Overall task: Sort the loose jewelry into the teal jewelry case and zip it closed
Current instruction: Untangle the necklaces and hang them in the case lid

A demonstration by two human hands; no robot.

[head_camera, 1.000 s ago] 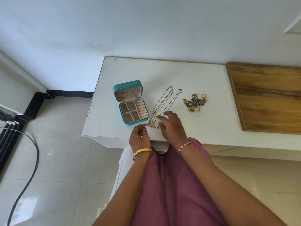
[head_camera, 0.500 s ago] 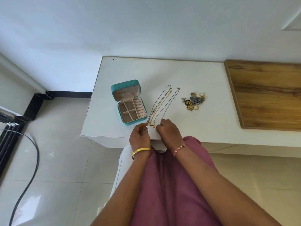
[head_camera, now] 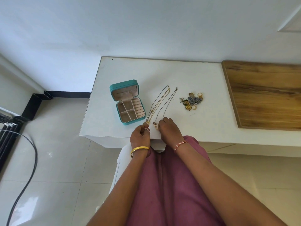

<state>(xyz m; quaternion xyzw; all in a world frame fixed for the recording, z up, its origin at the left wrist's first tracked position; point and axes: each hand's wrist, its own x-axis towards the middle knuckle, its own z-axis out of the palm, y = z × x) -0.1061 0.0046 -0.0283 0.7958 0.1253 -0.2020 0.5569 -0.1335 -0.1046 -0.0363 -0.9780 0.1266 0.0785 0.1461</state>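
Open teal zip-around jewelry case (head_camera: pixel 127 101) sitting on white tabletop (head_camera: pixel 162 74) — thin gold chain necklaces (head_camera: pixel 160 105) beside it, ring-and-brooch pile (head_camera: pixel 192 101) further right. Left hand (head_camera: pixel 140 134) curling shut, right hand (head_camera: pixel 169 128) pinching pendant ends.

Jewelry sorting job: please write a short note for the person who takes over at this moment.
Left hand: closed at the table's near edge, pinching at the necklaces' pendant end.
Right hand: fingers curled on the chains beside it.
Necklaces: stretched out on the white table, right of the teal jewelry case.
Case: open, compartments look empty.
Pile of rings and earrings: untouched, right of the chains.
Done: nothing sorted. Left: all pieces, then zip.
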